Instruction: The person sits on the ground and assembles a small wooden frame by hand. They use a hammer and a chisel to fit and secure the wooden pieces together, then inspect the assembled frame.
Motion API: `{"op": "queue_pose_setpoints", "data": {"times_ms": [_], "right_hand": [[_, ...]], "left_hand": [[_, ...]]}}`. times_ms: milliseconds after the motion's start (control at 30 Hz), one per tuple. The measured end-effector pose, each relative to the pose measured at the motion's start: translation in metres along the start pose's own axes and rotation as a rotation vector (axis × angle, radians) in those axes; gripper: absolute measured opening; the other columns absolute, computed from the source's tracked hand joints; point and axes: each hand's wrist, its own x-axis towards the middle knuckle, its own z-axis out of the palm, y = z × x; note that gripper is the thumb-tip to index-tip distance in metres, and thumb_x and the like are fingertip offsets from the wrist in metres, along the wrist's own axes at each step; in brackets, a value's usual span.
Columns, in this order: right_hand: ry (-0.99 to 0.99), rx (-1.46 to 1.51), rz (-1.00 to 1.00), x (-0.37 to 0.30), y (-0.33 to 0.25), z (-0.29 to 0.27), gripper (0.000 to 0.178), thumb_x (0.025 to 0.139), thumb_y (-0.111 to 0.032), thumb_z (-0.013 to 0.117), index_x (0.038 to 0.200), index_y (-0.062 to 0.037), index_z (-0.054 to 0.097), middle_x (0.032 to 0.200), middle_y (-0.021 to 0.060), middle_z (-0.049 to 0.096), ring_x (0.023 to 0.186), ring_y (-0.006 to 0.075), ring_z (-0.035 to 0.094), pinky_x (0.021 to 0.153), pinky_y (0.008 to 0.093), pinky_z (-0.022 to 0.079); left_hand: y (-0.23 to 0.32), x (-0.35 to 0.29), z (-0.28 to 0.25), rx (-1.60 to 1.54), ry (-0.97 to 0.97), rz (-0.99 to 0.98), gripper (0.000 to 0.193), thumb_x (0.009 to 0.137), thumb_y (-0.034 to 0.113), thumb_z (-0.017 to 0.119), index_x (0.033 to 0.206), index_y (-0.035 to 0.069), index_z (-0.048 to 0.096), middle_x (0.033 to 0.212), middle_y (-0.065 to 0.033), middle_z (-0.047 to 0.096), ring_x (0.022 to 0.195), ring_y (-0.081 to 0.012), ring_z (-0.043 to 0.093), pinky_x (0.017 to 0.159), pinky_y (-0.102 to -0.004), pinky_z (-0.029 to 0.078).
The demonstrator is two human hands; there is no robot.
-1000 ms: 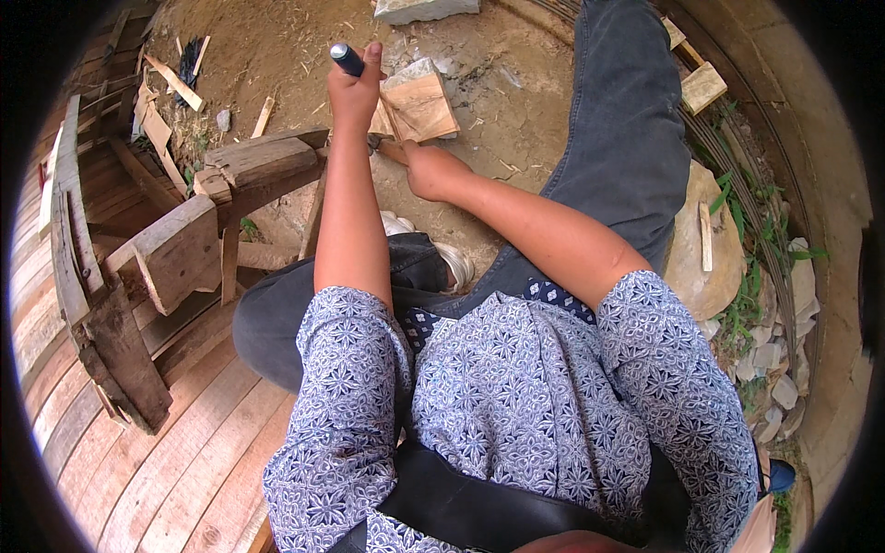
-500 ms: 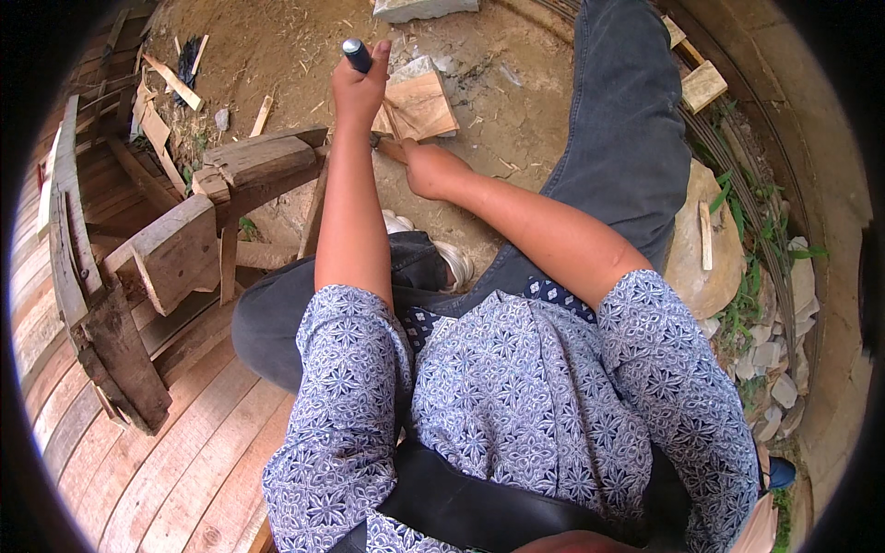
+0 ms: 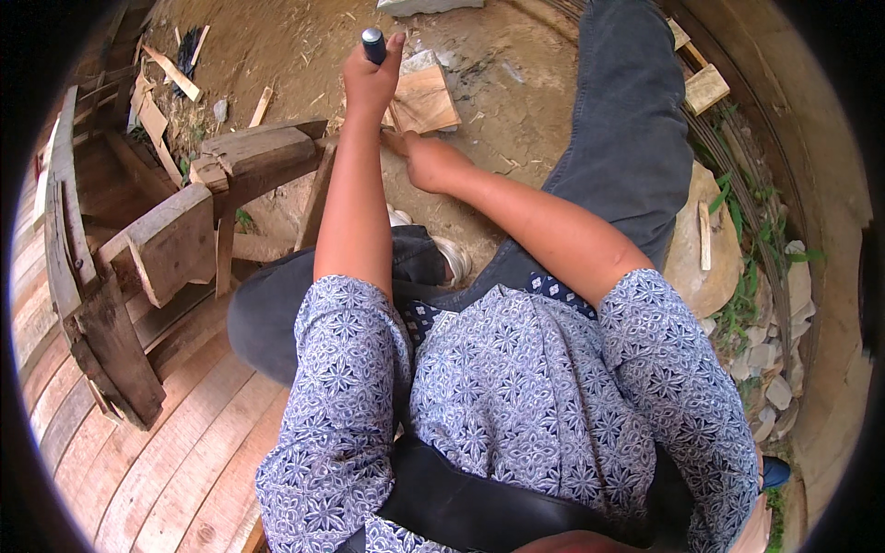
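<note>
My left hand (image 3: 371,85) is wrapped round a dark handle with a silver end cap (image 3: 373,46), held upright with the thumb out beside it. The lower part of that tool is hidden below the fist. Nearer to me, my right hand (image 3: 433,164) grips a brown wooden handle (image 3: 394,142), which points left and runs out of sight behind my left forearm. Whatever is on its far end is hidden. Just beyond both hands, a pale flat wood block (image 3: 426,100) lies on the dirt, partly covered by my left hand and wrist.
A rough timber frame (image 3: 173,238) stands at my left over wooden slats (image 3: 184,442). Offcuts and a grey stone (image 3: 220,111) lie on the dirt ground. To the right are a large rock (image 3: 705,244), rods, plants and rubble along a wall.
My left hand has shifted slightly right and away from me with the dark handle. My right hand has moved a little left and up, still gripping the wooden handle.
</note>
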Motion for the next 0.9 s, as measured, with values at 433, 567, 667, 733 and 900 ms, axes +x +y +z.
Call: {"op": "queue_pose_setpoints", "data": {"times_ms": [433, 567, 667, 733, 900], "right_hand": [[0.353, 0.224, -0.139, -0.053, 0.026, -0.035, 0.039, 0.096, -0.029, 0.059, 0.121, 0.0006, 0.054, 0.106, 0.0247, 0.068, 0.101, 0.0416, 0.065, 0.089, 0.0490, 0.050], [0.667, 0.437, -0.273, -0.055, 0.005, -0.086, 0.046, 0.102, -0.038, 0.054, 0.132, -0.0037, 0.050, 0.082, 0.0070, 0.059, 0.065, 0.0175, 0.057, 0.059, 0.0327, 0.049], [0.551, 0.708, -0.391, -0.084, -0.070, -0.150, 0.048, 0.104, -0.043, 0.050, 0.136, -0.0075, 0.046, 0.072, -0.0016, 0.047, 0.050, 0.0050, 0.041, 0.043, 0.0210, 0.036], [0.596, 0.689, -0.455, -0.083, -0.084, -0.160, 0.046, 0.103, -0.042, 0.050, 0.130, -0.0051, 0.050, 0.073, 0.0015, 0.051, 0.053, 0.0087, 0.048, 0.047, 0.0244, 0.040], [0.493, 0.191, -0.264, -0.048, -0.067, -0.149, 0.044, 0.099, -0.038, 0.054, 0.114, 0.0037, 0.058, 0.097, 0.0292, 0.066, 0.093, 0.0435, 0.066, 0.083, 0.0453, 0.050]], "left_hand": [[0.006, 0.001, -0.008, -0.005, -0.004, -0.093, 0.039, 0.093, 0.037, 0.071, 0.083, 0.001, 0.062, 0.066, -0.0078, 0.058, 0.062, -0.0157, 0.049, 0.061, -0.0342, 0.046], [0.005, -0.001, -0.006, 0.027, 0.002, -0.070, 0.034, 0.094, 0.035, 0.070, 0.087, 0.003, 0.064, 0.069, -0.0114, 0.061, 0.062, -0.0208, 0.052, 0.062, -0.0361, 0.047], [0.004, -0.002, -0.006, 0.026, -0.014, -0.035, 0.030, 0.094, 0.031, 0.070, 0.088, 0.002, 0.063, 0.073, -0.0167, 0.062, 0.064, -0.0269, 0.055, 0.064, -0.0374, 0.048], [0.010, -0.003, -0.005, 0.004, -0.011, -0.040, 0.029, 0.094, 0.030, 0.069, 0.088, 0.002, 0.063, 0.073, -0.0163, 0.062, 0.064, -0.0259, 0.055, 0.065, -0.0372, 0.048], [0.012, 0.001, -0.004, -0.114, 0.033, -0.060, 0.028, 0.095, 0.028, 0.069, 0.088, 0.002, 0.062, 0.072, -0.0153, 0.060, 0.064, -0.0242, 0.053, 0.064, -0.0364, 0.048]]}}
